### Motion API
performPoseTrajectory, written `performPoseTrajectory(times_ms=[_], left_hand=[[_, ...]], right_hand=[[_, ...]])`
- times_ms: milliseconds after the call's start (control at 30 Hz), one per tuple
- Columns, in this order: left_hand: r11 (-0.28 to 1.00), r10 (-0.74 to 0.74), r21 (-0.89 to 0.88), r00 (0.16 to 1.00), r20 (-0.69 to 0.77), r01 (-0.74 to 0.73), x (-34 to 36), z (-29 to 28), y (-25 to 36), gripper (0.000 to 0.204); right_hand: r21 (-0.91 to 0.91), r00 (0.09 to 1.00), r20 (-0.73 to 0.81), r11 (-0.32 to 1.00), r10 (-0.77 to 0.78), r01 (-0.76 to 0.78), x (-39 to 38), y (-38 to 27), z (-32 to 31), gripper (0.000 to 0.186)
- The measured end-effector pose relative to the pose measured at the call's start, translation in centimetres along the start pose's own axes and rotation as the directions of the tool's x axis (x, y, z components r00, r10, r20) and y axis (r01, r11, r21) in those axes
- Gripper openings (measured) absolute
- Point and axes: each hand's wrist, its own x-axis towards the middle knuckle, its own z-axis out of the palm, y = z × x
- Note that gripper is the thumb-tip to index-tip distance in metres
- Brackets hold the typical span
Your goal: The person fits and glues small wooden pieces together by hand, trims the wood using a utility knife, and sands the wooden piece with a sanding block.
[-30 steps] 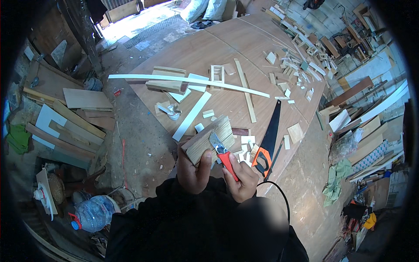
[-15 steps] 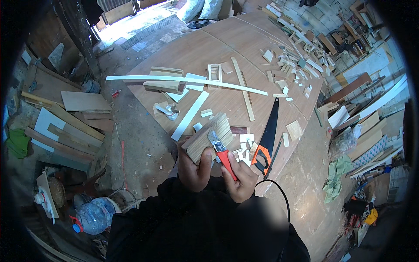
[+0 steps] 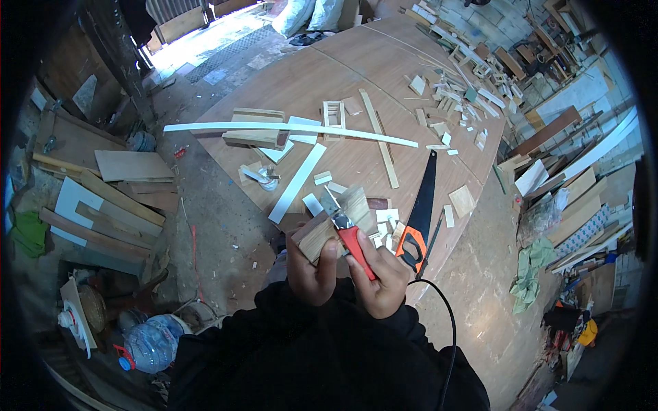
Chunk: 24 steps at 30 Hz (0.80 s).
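My left hand (image 3: 312, 274) grips a rough wooden block (image 3: 312, 236) just beyond my dark sleeves, thumb against its near side, other fingers mostly hidden. My right hand (image 3: 380, 288) is closed on a red-handled tool (image 3: 360, 252) with a flat metal blade lying across the block, its tip near the far edge. Under and beyond them, small white and pale wood offcuts (image 3: 387, 216) lie on a brown board table (image 3: 329, 82). A handsaw (image 3: 415, 243) with an orange and black handle lies right of my right hand, beside a thin dark bar.
A long white strip (image 3: 288, 127) crosses wooden pieces and a small frame (image 3: 334, 116). More offcuts pile at the table's back right. Boards (image 3: 123, 205) lean at the left, near a large plastic water bottle (image 3: 151, 342). Timber and cloth (image 3: 531, 267) line the right side. A black cable (image 3: 449, 308) hangs by my right arm.
The tool's blade has shifted up across the block toward its far edge, and the block has changed its tilt. Both hands have moved slightly to the right, still gripping.
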Motion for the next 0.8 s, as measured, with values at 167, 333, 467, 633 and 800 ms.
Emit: performPoseTrajectory(times_ms=[167,333,467,633,800], left_hand=[[0.998,-0.035,-0.059,0.999,0.013,0.036,0.4,-0.1,0.0,0.034],[0.999,-0.044,-0.021,0.999,0.016,0.044,0.7,-0.2,0.0,0.033],[0.997,-0.065,0.034,0.997,0.031,0.064,0.7,-0.3,-0.3,0.033],[0.993,-0.091,0.081,0.995,0.030,0.089,1.2,-0.5,-0.5,0.035],[0.979,-0.188,0.077,0.982,0.012,0.186,1.3,-0.6,-2.0,0.036]], right_hand=[[-0.002,1.000,0.005,1.000,0.026,-0.026,-0.1,0.7,-0.1,0.047],[-0.002,0.999,0.013,1.000,0.031,-0.031,0.0,1.0,0.3,0.048],[-0.005,1.000,0.012,1.000,0.013,-0.013,0.0,1.6,0.5,0.049],[0.044,1.000,-0.011,0.999,0.003,-0.002,-0.2,2.1,1.1,0.049],[0.120,0.983,-0.170,0.989,-0.066,0.087,-0.6,1.7,0.3,0.050]])
